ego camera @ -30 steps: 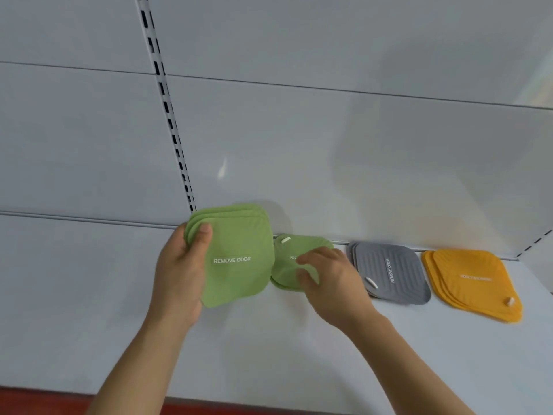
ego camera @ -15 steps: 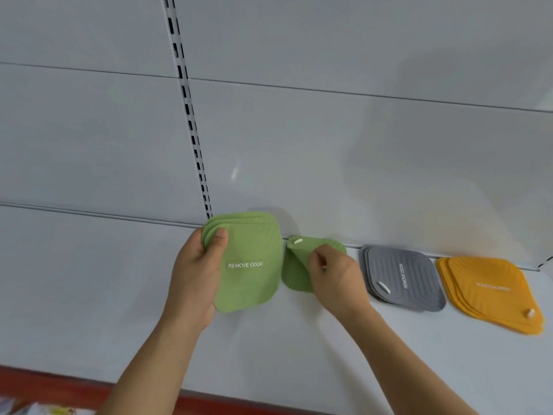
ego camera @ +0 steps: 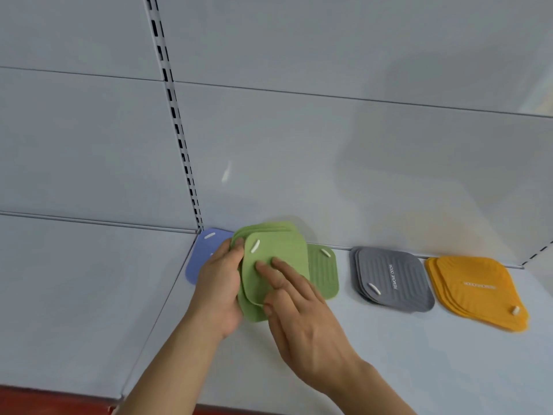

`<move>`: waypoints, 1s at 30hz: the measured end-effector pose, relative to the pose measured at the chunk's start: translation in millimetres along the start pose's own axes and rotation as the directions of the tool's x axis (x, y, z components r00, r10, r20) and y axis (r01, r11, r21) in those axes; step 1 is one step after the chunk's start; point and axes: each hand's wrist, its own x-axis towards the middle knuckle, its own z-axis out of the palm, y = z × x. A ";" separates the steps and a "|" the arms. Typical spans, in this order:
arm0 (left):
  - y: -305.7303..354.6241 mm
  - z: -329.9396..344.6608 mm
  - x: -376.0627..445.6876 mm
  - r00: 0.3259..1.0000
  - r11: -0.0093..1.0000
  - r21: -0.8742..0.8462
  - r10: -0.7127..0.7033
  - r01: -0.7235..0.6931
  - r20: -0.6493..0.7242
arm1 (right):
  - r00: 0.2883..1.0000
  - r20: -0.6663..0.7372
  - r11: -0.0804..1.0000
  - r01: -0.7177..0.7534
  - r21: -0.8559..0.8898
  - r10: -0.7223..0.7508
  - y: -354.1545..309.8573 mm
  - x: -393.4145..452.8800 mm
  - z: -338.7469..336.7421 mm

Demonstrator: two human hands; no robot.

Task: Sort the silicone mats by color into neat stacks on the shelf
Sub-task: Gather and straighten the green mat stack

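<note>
Shelf (ego camera: 389, 369): pale grey deck, grey back panel (ego camera: 299, 160) behind it, slotted upright (ego camera: 179, 139) running down to the deck's rear edge. Red strip (ego camera: 45, 398) along the shelf front, lower left.

Landmark: the grey stack (ego camera: 392, 280), lying flat near the back panel. White lettering "REMOVE ODOR" on its top mat, white tab at its near-left corner. Layers slightly fanned.

Orange stack (ego camera: 475, 290): just right of the grey stack, flat on the shelf, edges fanned, white tab at the near-right corner.

Green bundle (ego camera: 278, 265): left of the grey stack, held up off the shelf, several mats loosely overlapped. Top mat shows a white tab near its upper-left corner.

Single green mat (ego camera: 324, 274): flat on the shelf between the bundle and the grey stack, ribbed face up, white tab at its far corner; partly hidden behind the bundle.

Blue mat (ego camera: 203, 253): furthest left of the grey stack, at the foot of the upright, mostly covered by the left hand.

Left hand (ego camera: 218, 289): grasps the bundle's left edge, thumb on the front face, fingers hidden behind.

Right hand (ego camera: 302, 322): released, fingers straight, fingertips (ego camera: 263, 266) pressing on the top mat of the bundle.
</note>
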 end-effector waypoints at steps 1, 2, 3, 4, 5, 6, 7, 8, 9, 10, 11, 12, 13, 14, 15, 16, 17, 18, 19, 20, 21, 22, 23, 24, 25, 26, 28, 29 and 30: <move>-0.3 -0.3 0.2 1.000 1.000 -0.010 -0.007 0.007 0.003 | 1.000 -0.001 1.000 -0.006 -0.005 0.006 1.2 -1.6 -0.4; -0.5 -0.9 0.3 1.000 1.000 -0.017 -0.010 0.010 0.006 | 1.000 -0.003 1.000 -0.004 -0.010 0.004 1.6 -1.8 -2.4; -1.3 -1.8 1.7 1.000 1.000 -0.020 -0.008 0.009 0.011 | 1.000 -0.001 1.000 0.004 -0.016 -0.004 1.8 -1.9 -4.0; -2.0 -2.6 2.5 1.000 1.000 -0.020 -0.008 0.009 0.023 | 1.000 0.002 1.000 0.013 -0.025 -0.013 1.5 -2.1 -5.1; -2.3 -3.1 3.1 0.999 1.000 -0.020 -0.017 0.018 0.042 | 1.000 0.003 0.999 0.019 -0.031 -0.019 1.4 -2.2 -5.6; -2.2 -3.0 2.9 0.997 0.999 -0.012 -0.031 0.032 0.067 | 1.000 0.003 0.999 0.022 -0.033 -0.022 0.8 -2.6 -5.6; -2.5 -2.7 2.1 0.995 0.999 0.014 -0.033 0.032 0.093 | 1.000 0.003 0.999 0.024 -0.027 -0.024 0.3 -3.4 -5.3; -3.5 -2.6 2.1 0.994 0.999 0.054 -0.008 0.002 0.110 | 1.000 0.007 1.000 0.028 -0.013 -0.028 -0.5 -4.1 -5.5; -5.1 -3.0 2.8 0.992 0.994 0.099 0.039 -0.051 0.119 | 0.999 0.014 0.999 0.032 0.012 -0.033 -0.7 -4.7 -6.3; -7.1 -3.6 3.5 0.989 0.985 0.136 0.092 -0.108 0.116 | 0.999 0.022 0.998 0.034 0.045 -0.035 -0.5 -5.0 -8.3; -8.8 -4.7 3.8 0.985 0.975 0.161 0.137 -0.152 0.103 | 0.999 0.017 0.996 0.028 0.086 -0.030 0.6 -5.0 -11.4; -10.0 -6.4 4.3 0.981 0.965 0.181 0.174 -0.188 0.090 | 1.000 -0.016 0.992 0.013 0.127 -0.011 2.9 -4.4 -15.5; -10.5 -8.3 4.9 0.975 0.956 0.200 0.203 -0.216 0.085 | 0.997 -0.077 0.988 -0.013 0.151 0.025 7.7 -3.7 -20.0; -10.2 -9.8 4.9 0.969 0.945 0.217 0.229 -0.244 0.092 | 0.985 -0.151 0.989 -0.058 0.137 0.078 16.1 -2.7 -23.4; -9.0 -11.4 4.9 0.963 0.936 0.228 0.251 -0.267 0.099 | 0.965 -0.224 0.989 -0.124 0.077 0.138 28.1 -0.6 -25.8; -7.4 -13.0 4.3 0.959 0.930 0.235 0.265 -0.282 0.104 | 0.941 -0.274 0.977 -0.213 -0.019 0.199 43.6 2.2 -26.7; -5.9 -14.9 3.7 0.955 0.927 0.234 0.272 -0.292 0.114 | 0.919 -0.289 0.942 -0.314 -0.121 0.269 59.8 6.0 -27.2; -4.8 -17.4 3.8 0.953 0.926 0.233 0.276 -0.298 0.123 | 0.898 -0.264 0.890 -0.409 -0.202 0.352 74.7 10.7 -27.6; -3.7 -19.5 3.0 0.951 0.924 0.232 0.280 -0.304 0.131 | 0.871 -0.205 0.833 -0.488 -0.259 0.447 87.4 15.3 -27.6; -2.8 -21.3 2.1 0.949 0.923 0.227 0.285 -0.310 0.136 | 0.835 -0.130 0.778 -0.546 -0.309 0.534 97.4 20.3 -27.1; -1.9 -22.6 1.0 0.947 0.923 0.223 0.289 -0.314 0.140 | 0.795 -0.051 0.732 -0.579 -0.359 0.604 104.9 25.3 -26.9; -1.3 -23.5 -0.4 0.945 0.922 0.220 0.291 -0.319 0.147 | 0.764 0.009 0.701 -0.587 -0.405 0.645 111.0 30.1 -26.4; -0.6 -24.6 -2.1 0.943 0.921 0.218 0.292 -0.322 0.157 | 0.743 0.059 0.686 -0.580 -0.439 0.666 115.6 34.1 -24.9; -0.1 -25.9 -3.8 0.941 0.919 0.220 0.295 -0.327 0.164 | 0.730 0.099 0.683 -0.570 -0.457 0.676 118.1 36.9 -22.3; 0.3 -27.2 -5.1 0.938 0.916 0.222 0.301 -0.334 0.171 | 0.727 0.122 0.688 -0.562 -0.459 0.675 119.3 38.5 -19.7; 0.5 -28.9 -5.6 0.936 0.913 0.224 0.307 -0.341 0.175 | 0.733 0.131 0.699 -0.557 -0.448 0.668 120.5 38.6 -16.6; 0.8 -32.1 -6.0 0.934 0.911 0.224 0.315 -0.347 0.166 | 0.746 0.124 0.722 -0.566 -0.398 0.654 123.5 35.4 -11.7; 1.5 -33.3 -6.3 0.934 0.910 0.221 0.320 -0.349 0.156 | 0.750 0.109 0.729 -0.581 -0.363 0.652 125.2 34.6 -11.1; 1.8 -34.3 -6.7 0.933 0.909 0.219 0.328 -0.354 0.146 | 0.752 0.092 0.733 -0.596 -0.328 0.653 126.9 35.2 -11.0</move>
